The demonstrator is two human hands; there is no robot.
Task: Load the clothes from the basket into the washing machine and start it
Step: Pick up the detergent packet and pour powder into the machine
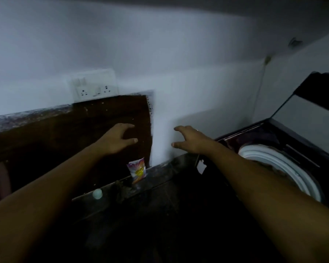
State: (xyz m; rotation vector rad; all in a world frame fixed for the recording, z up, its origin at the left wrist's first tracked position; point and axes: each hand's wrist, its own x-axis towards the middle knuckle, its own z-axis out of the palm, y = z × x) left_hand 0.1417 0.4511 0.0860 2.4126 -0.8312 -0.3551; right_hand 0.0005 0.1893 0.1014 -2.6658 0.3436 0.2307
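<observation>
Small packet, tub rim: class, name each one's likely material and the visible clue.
Small packet: probably printed plastic film, glossy; its bright print creases and it stands slumped on the ledge. Tub rim in the open washing machine: likely moulded white plastic, smooth and faintly shiny, with ridged concentric rings.

Home laundry corner: open washing machine (285, 158), wall sockets (95, 89), detergent sachet (138, 169).

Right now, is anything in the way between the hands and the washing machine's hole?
Nothing visible blocks it. The lid is up and the washing machine drum is open. The right hand is just left of it and the left hand is farther left. Both are empty.
</observation>
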